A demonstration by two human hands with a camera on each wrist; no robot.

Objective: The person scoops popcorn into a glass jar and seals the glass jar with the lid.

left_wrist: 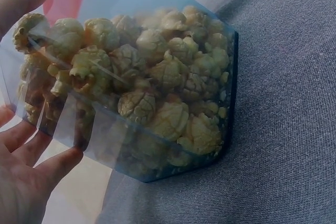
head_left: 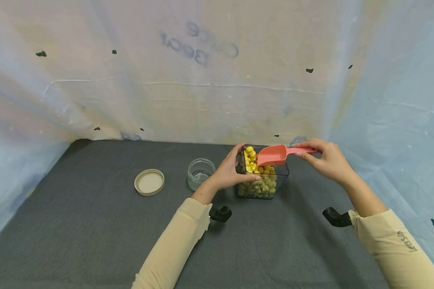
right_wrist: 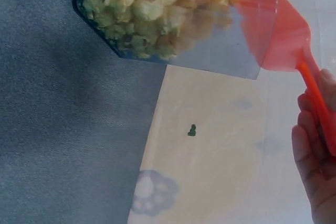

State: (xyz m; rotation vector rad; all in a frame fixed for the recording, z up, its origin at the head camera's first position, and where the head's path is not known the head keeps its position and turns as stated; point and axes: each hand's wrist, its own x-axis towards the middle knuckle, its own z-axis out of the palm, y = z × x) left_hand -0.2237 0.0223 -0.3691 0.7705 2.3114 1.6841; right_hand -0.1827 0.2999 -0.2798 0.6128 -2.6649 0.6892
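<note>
A clear square container (head_left: pixel 283 175) holds yellow popcorn (head_left: pixel 256 188) and stands tilted on the dark cloth. My left hand (head_left: pixel 228 170) grips its left side, with the thumb across the front and the fingers around the back. In my right hand (head_left: pixel 327 160) is the handle of a coral-red scoop (head_left: pixel 273 155), pinched between thumb and fingers. The scoop's bowl dips into the container's mouth, its tip at the popcorn. Through the clear wall in the right wrist view, the scoop (right_wrist: pixel 283 30) shows beside the popcorn (right_wrist: pixel 152 3).
Left of the container stands a clear round jar (head_left: pixel 201 172) without a lid. A round lid (head_left: pixel 149 182) with a pale inside lies farther left on the dark grey cloth (head_left: pixel 94 224). A plastic-like sheet (head_left: pixel 188 112) hangs behind the table.
</note>
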